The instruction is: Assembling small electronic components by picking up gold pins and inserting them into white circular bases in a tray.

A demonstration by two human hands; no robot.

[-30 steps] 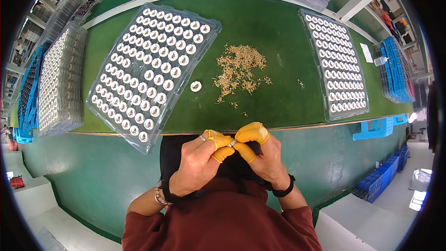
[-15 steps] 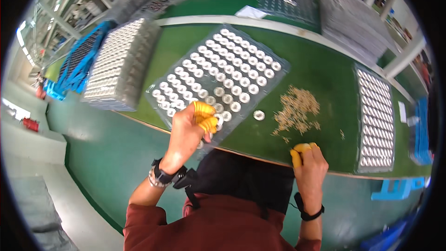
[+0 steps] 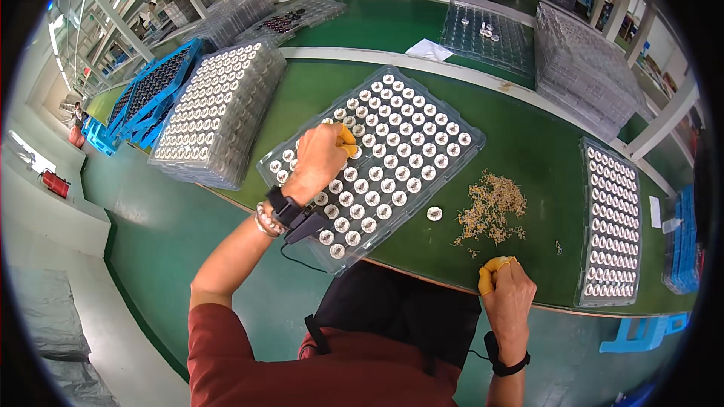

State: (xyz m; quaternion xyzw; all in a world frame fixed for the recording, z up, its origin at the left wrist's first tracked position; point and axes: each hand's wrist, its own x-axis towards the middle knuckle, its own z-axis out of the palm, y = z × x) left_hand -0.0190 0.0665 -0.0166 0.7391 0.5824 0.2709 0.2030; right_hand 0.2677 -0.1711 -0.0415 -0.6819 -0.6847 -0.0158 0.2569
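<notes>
My left hand (image 3: 323,157) reaches out over a large clear tray (image 3: 461,152) that holds rows of small white round parts. Its fingers, capped in yellow finger cots, are curled down onto the tray's left middle; what they pinch is hidden. My right hand (image 3: 510,295) rests at the green table's front edge with its yellow-capped fingers closed and nothing seen in them. Just beyond it lies a loose pile of small tan parts (image 3: 490,207). A single white round part (image 3: 434,213) sits between the pile and the tray.
A second filled tray (image 3: 611,222) lies at the right. A stack of filled trays (image 3: 219,109) and blue crates (image 3: 151,90) stand at the left. Clear trays (image 3: 483,30), a tray stack (image 3: 584,68) and a white cloth (image 3: 428,49) sit on the far bench.
My hands were together at my chest; the left has since reached forward onto the big tray, and the right has dropped to the table's front edge. My view has turned left.
</notes>
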